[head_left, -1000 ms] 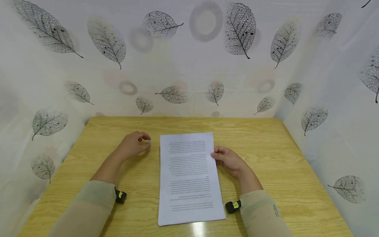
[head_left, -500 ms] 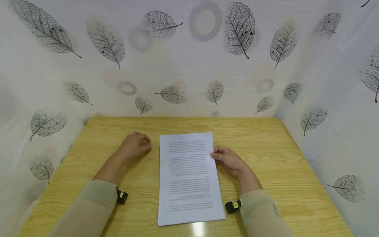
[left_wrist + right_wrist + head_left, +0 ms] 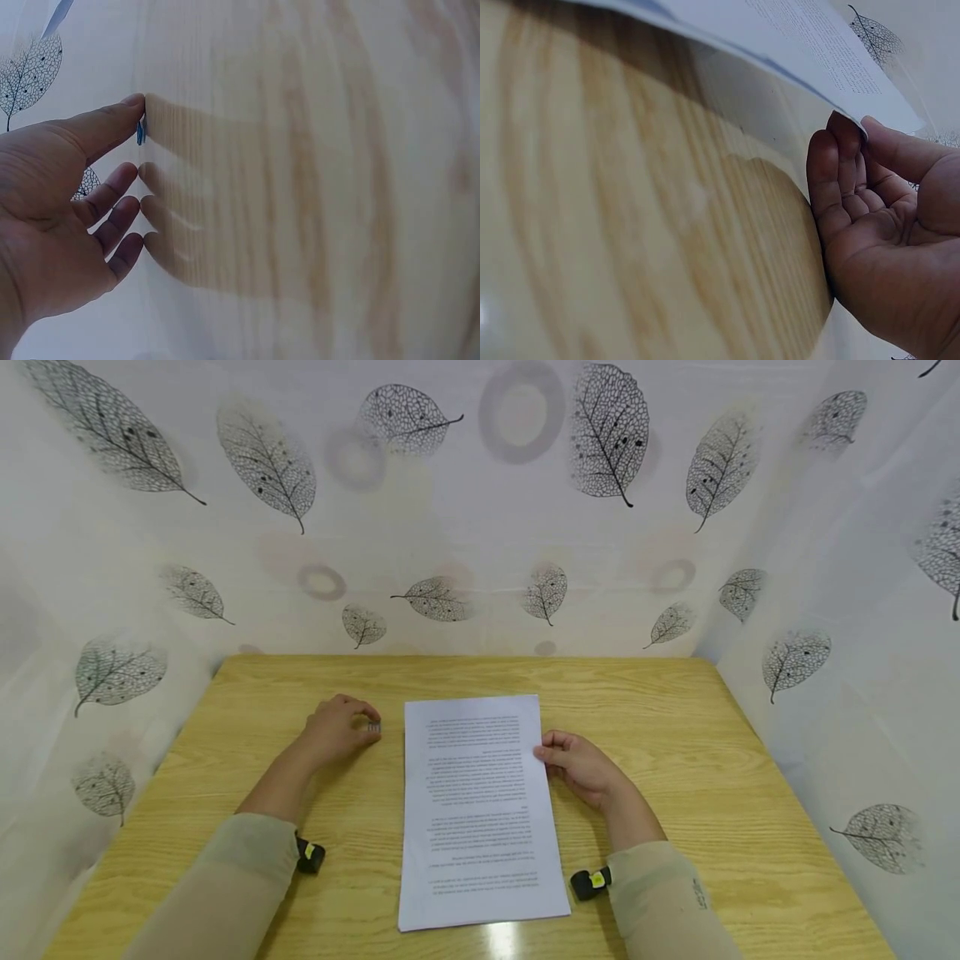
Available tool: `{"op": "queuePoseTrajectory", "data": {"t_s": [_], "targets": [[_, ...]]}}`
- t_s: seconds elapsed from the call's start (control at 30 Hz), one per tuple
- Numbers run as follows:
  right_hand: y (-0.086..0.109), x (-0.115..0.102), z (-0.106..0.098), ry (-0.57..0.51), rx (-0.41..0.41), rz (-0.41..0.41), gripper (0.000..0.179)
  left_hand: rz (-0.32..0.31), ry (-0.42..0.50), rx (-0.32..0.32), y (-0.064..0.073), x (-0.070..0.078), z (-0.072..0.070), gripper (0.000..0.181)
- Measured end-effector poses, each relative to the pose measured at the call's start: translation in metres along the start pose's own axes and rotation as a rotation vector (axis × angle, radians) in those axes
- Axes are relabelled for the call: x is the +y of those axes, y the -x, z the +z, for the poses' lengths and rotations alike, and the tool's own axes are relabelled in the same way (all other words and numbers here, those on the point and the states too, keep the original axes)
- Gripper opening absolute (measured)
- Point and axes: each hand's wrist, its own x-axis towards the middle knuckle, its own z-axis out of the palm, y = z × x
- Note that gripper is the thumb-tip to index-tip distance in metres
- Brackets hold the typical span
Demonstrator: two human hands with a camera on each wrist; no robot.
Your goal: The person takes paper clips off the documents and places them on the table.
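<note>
A small blue-grey piece (image 3: 373, 727), too small to identify, sits at the fingertips of my left hand (image 3: 335, 727). Thumb and finger pinch it close to the tabletop, left of the paper stack. In the left wrist view a blue sliver (image 3: 141, 133) of it shows below the thumb tip, and the other fingertips touch the table. My right hand (image 3: 583, 767) holds the right edge of a stack of printed paper (image 3: 480, 827), its thumb on top and fingers underneath. In the right wrist view that edge of the paper (image 3: 802, 71) is raised off the table.
The wooden table (image 3: 720, 777) has a glossy wood-grain surface. White cloth with leaf prints (image 3: 465, 510) closes off its back and both sides. A black wrist camera (image 3: 309, 856) is on the left sleeve and another black camera (image 3: 590, 883) on the right.
The small piece has come into clearer view between my left fingertips, and that hand has shifted slightly. My right hand and the paper stay in place.
</note>
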Motion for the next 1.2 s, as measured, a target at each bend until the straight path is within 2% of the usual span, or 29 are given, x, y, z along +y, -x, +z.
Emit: {"op": "queuePoseTrajectory", "data": {"t_s": [0.43, 0.8, 1.0, 1.2], "targets": [[0.000, 0.000, 0.000, 0.003, -0.003, -0.006, 0.009, -0.024, 0.034, 0.006, 0.001, -0.001, 0.000, 0.036], [-0.001, 0.002, -0.001, 0.011, -0.009, -0.010, 0.008, -0.003, 0.029, -0.001, 0.000, -0.005, 0.002, 0.064], [-0.001, 0.004, 0.002, 0.036, -0.002, -0.014, 0.010, 0.015, 0.101, -0.014, 0.011, 0.000, -0.007, 0.069], [-0.002, 0.004, 0.008, 0.091, 0.065, -0.010, 0.010, 0.023, 0.137, 0.026, 0.025, 0.010, -0.018, 0.064]]}}
